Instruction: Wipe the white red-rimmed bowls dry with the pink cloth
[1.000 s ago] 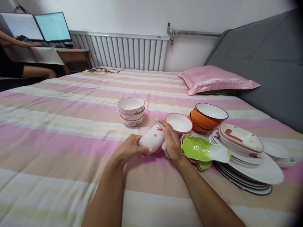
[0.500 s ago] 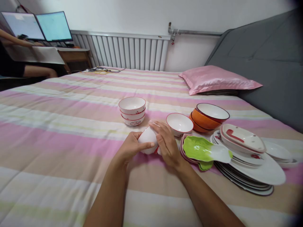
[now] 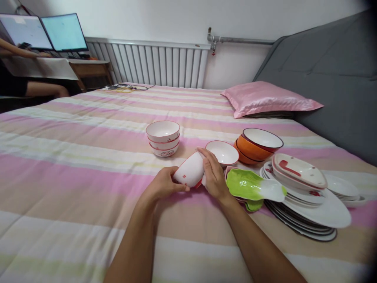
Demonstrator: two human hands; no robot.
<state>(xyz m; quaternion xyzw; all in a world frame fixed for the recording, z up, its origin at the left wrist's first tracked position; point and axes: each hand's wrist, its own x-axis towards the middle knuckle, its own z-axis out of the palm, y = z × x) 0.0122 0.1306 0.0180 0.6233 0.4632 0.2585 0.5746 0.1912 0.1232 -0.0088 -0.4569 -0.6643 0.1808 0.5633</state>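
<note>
Bowl [image 3: 191, 171] has turned; left fingers [image 3: 169, 170] clamp it — right fingers [image 3: 211, 158] clasp half-hidden cloth [image 3: 204, 179].

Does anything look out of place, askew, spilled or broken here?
Mainly the setting: stacked white ceramic bowls with red rims and white plates rest on a pink-striped fabric bedspread, an unusual surface. The stacked orange bowls sit askew, the top one off-centre. No spill or damage shows.

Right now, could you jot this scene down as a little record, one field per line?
Left hand: gripping a tilted white bowl
Right hand: against that bowl's right side, grip unclear
Ahead: stack of three red-rimmed bowls
Right: orange bowls, green-and-white leaf-shaped dish, stacked plates
Surface: striped bedspread
Background: pink pillow, white radiator
</note>
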